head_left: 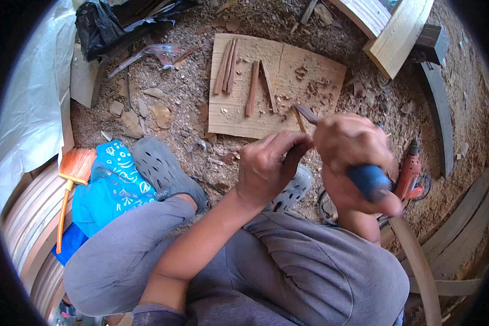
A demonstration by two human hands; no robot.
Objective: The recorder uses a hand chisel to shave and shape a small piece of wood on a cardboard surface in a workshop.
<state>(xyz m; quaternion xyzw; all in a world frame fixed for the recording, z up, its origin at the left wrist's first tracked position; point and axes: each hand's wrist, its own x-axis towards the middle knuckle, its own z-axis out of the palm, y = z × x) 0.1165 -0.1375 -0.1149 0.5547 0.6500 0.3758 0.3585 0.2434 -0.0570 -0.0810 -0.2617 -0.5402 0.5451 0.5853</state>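
My left hand (274, 163) pinches a thin wooden stick (300, 120), most of it hidden by the fingers. Wrapped round the blue handle (367, 180) of a knife is my right hand (353, 142), slightly blurred. The knife's short dark blade (306, 113) pokes out beyond the fist, close to the stick's upper end. Past both hands lies a flat wooden board (236, 119) strewn with curled shavings (320, 89). Several slim reddish-brown wood strips (253, 89) rest on its left and middle parts.
An orange-red power drill (410, 171) lies on the ground right of my right hand. Curved wooden pieces (399, 38) are at the upper right. A paintbrush (73, 168) and blue cloth (114, 187) sit by my left clog (165, 168). Sawdust and chips cover the ground.
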